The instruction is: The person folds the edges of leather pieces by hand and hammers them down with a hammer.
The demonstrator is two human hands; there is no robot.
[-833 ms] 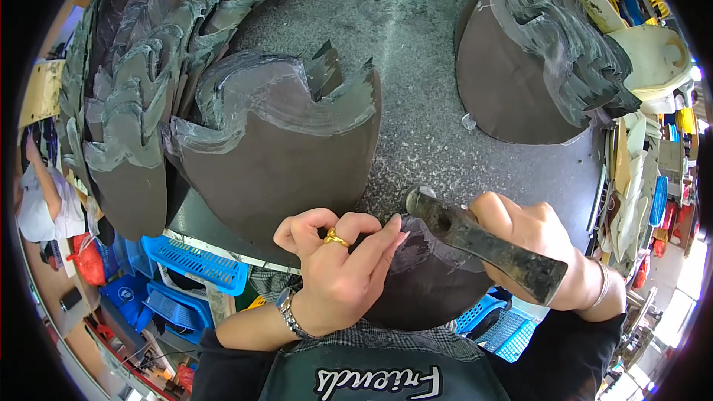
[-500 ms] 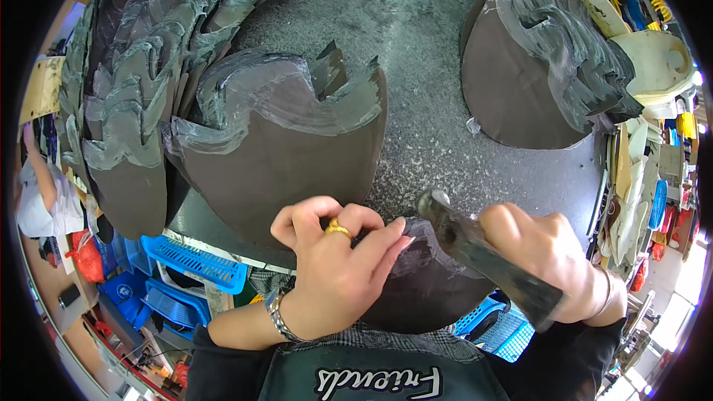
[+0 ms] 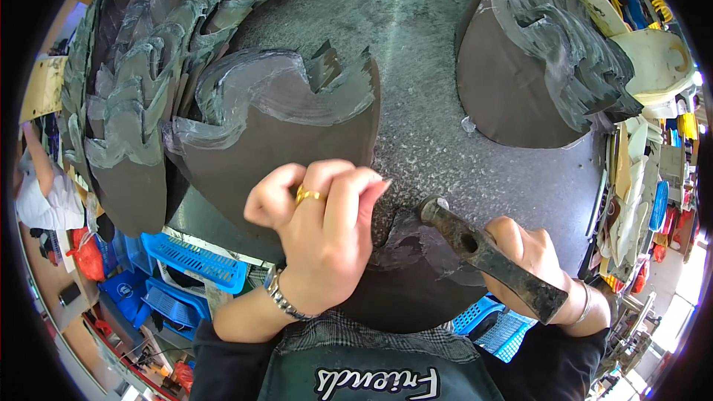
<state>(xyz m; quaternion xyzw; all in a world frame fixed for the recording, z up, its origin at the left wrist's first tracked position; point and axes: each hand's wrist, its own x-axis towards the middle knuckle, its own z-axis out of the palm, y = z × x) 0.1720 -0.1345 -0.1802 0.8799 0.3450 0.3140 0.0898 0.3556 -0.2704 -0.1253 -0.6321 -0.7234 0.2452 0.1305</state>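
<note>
My right hand (image 3: pixel 523 252) is closed round a hammer, its dark worn metal head (image 3: pixel 501 267) hanging over the near dark brown sheet piece (image 3: pixel 408 297). That piece lies at the table's near edge, its far edge crumpled or folded and smeared with a pale film. Above and left of it, my left hand (image 3: pixel 319 226) is lifted, with fingers curled and pressed together. Whatever those fingers may hold is hidden. A larger brown piece (image 3: pixel 297 156) with a curved, smeared far edge lies just beyond my left hand.
Overlapping rows of smeared brown pieces (image 3: pixel 134 111) fill the table's left side. Another fanned stack (image 3: pixel 512 74) lies at the far right on the dark tabletop (image 3: pixel 416 89). Blue baskets (image 3: pixel 197 263) stand below the left edge. A person in white (image 3: pixel 48 189) is at far left.
My left hand has risen off the near piece and moved up and left. The hammer has shifted slightly with my right hand, which has moved a little down and left.
</note>
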